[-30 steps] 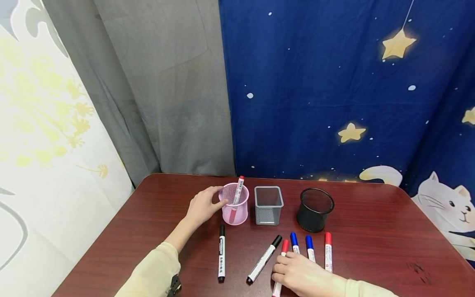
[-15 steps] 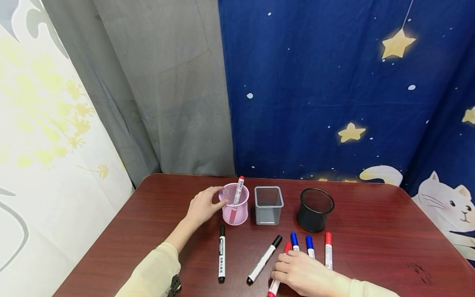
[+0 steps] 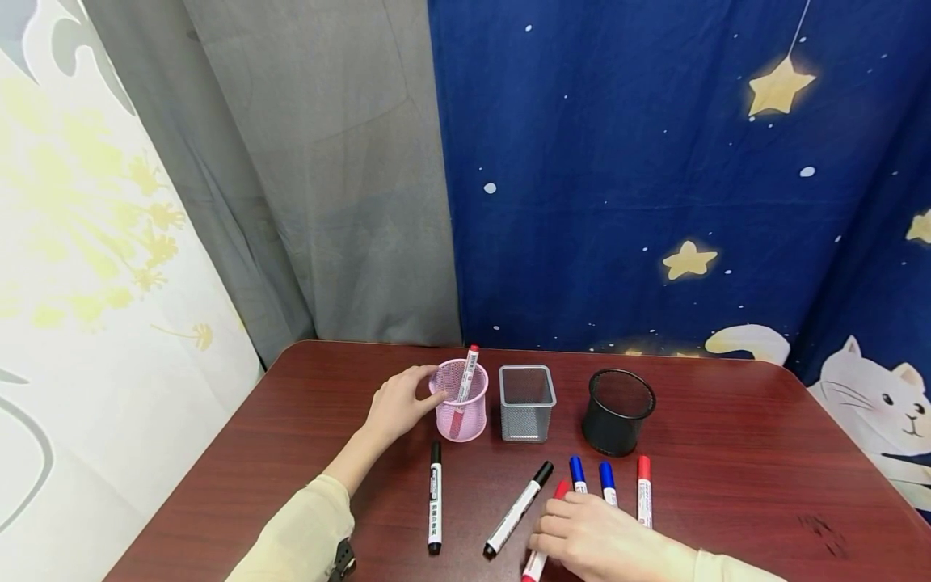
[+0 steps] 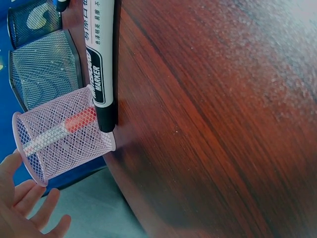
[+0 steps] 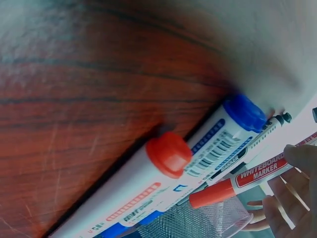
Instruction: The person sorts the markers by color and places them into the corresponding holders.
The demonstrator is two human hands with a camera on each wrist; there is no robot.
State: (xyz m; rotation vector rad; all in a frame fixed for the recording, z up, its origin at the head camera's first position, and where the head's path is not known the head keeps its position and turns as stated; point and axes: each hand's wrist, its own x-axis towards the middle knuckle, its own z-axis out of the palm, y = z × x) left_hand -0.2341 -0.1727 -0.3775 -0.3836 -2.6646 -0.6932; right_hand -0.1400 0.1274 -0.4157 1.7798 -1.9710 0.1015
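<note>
My left hand holds the rim of a pink mesh pen holder between thumb and fingers. A red-capped whiteboard marker leans inside it. My right hand pinches another red whiteboard marker near the table's front; its label and red cap show in the right wrist view. Just left of that hand lies a slanted black marker. Two blue markers and a further red marker lie beyond and beside the hand, which partly covers the blue ones.
A grey square mesh holder and a round black mesh holder stand to the right of the pink one. A second black marker lies below the left hand. Curtains hang behind the brown table.
My right hand has shifted slightly left, and the pinched red marker has tilted, its lower end moving left. The left hand and the pink pen holder stay in place.
</note>
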